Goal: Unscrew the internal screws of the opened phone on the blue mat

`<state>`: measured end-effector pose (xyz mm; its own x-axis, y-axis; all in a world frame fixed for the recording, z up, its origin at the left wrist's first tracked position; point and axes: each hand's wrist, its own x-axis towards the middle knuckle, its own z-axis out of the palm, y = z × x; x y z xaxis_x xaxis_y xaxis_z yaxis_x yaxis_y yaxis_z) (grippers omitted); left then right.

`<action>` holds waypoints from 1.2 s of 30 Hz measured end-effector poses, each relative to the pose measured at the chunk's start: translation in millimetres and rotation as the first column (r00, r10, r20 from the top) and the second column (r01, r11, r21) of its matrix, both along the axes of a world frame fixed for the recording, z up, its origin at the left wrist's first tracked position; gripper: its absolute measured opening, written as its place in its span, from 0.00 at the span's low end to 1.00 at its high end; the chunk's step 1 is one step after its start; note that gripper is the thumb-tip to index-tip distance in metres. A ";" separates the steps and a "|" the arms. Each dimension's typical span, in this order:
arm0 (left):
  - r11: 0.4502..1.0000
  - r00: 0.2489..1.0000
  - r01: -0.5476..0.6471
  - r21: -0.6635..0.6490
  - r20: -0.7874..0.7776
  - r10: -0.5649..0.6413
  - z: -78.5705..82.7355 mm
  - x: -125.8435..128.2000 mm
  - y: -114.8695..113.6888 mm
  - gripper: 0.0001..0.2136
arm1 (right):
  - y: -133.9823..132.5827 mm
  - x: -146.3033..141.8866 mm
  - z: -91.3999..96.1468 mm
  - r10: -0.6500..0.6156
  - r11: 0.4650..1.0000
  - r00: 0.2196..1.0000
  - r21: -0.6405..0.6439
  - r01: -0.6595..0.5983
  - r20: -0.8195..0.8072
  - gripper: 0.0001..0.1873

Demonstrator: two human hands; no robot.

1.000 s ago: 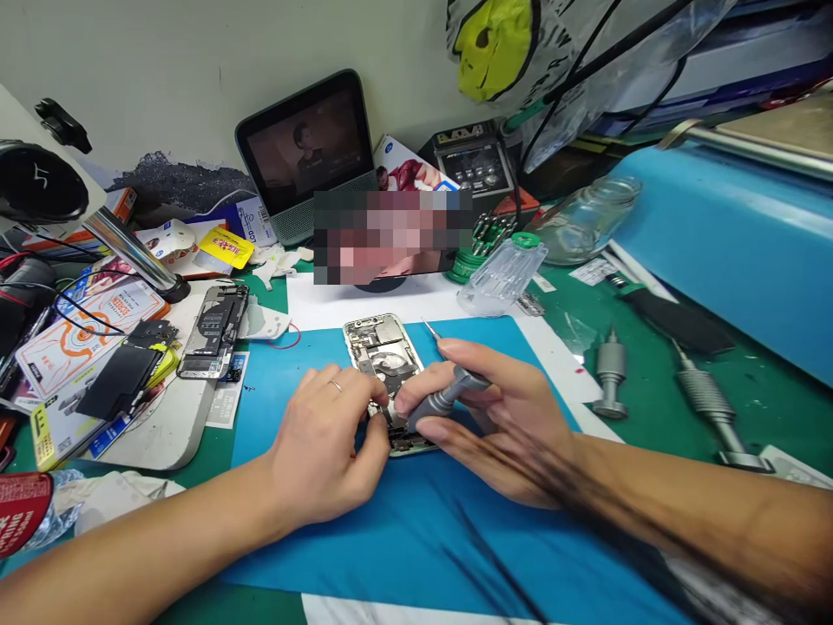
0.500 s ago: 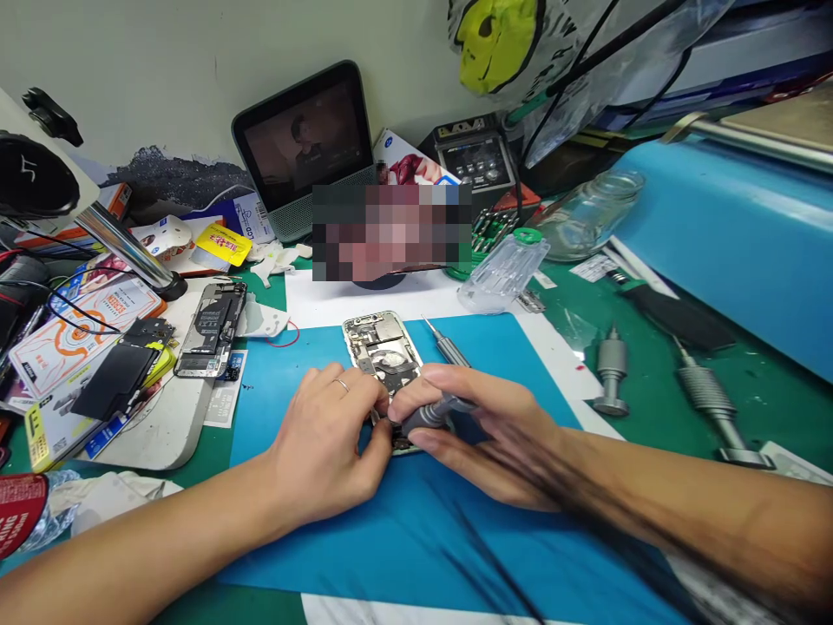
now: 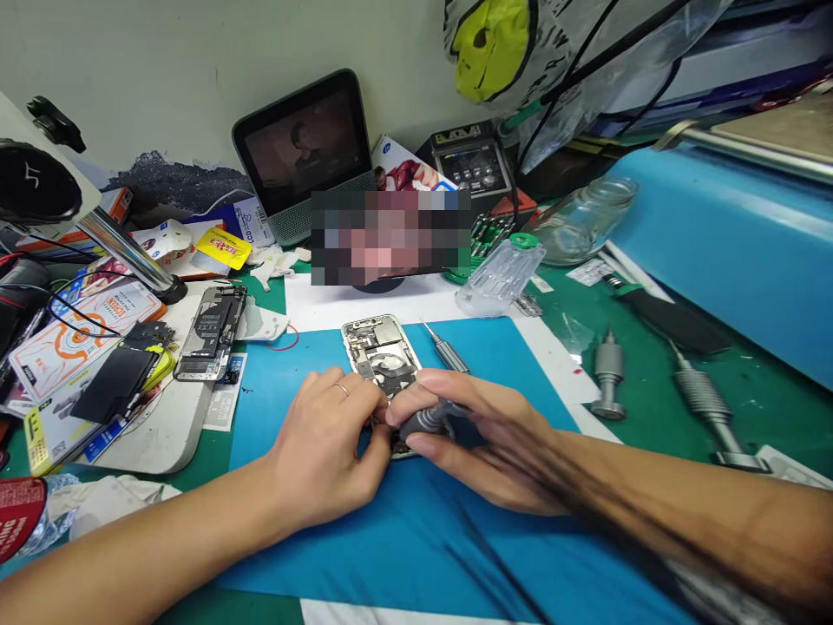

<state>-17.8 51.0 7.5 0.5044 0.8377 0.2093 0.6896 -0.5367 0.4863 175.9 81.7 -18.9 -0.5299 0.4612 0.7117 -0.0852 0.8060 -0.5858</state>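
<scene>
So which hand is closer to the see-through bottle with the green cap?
The right hand. It sits below the bottle, holding a grey screwdriver over the opened phone. The left hand is farther off, across the phone.

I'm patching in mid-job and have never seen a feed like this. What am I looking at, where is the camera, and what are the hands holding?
No machine here: a person works with bare hands, filmed by a camera on their head looking down at a cluttered bench. On a blue mat lies an opened phone, its insides showing. The left hand, with a ring, rests on the phone's lower end. The right hand grips a grey screwdriver, tip hidden between the fingers. A second screwdriver lies beside the phone. Further left is another opened phone; behind stands a small screen.
</scene>
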 end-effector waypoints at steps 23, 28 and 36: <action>1.000 1.000 -0.002 -0.029 -0.014 0.001 2.1 0.5 -0.2 0.04 | 1.2 2.6 -2.6 -0.029 0.998 1.000 0.051 0.029 0.006 0.40; 1.000 1.000 0.002 -0.027 -0.017 -0.003 1.5 0.4 -0.1 0.04 | 0.7 3.3 -1.5 -0.043 0.998 0.999 0.050 0.042 0.020 0.41; 1.000 1.000 0.000 -0.015 0.002 0.000 3.3 0.2 -0.7 0.03 | -0.2 1.7 -0.1 -0.010 1.000 1.000 0.004 0.010 -0.025 0.40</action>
